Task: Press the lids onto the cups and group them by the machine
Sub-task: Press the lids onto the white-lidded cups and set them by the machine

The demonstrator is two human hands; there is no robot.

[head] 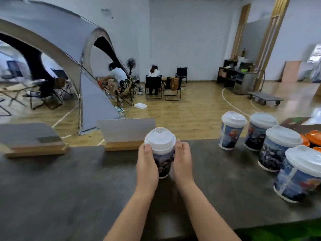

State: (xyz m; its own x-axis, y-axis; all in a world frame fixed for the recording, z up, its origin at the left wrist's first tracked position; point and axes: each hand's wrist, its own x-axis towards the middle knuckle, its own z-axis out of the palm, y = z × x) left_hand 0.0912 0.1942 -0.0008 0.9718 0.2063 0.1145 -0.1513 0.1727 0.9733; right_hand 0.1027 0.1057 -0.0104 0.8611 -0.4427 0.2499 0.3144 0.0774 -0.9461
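Cups are the job, and the one in hand is a printed paper cup with a white domed plastic lid (160, 152), standing on the dark grey countertop (69, 180) straight ahead of you. Your left hand (147, 164) wraps its left side with the thumb up against the lid's rim; your right hand (182, 160) curls round the right side, fingers just under the rim. Both hands grip the cup, neither is spread flat on top.

The lid looks seated level, though the far edge is hidden from you, so it may not be snapped all round. Expect a light, thin-walled cup that buckles if squeezed at mid-height (the rolled rim is its stiffest part), so hold it high and press down on the lid's outer edge, not on the dome.

Well apart to your right, four more lidded printed cups (231, 131) stand close together in a curving row. Just behind them lie some orange plastic pieces (312, 136). Two blank sign boards on wooden bases (126, 134) stand along the counter's far edge.
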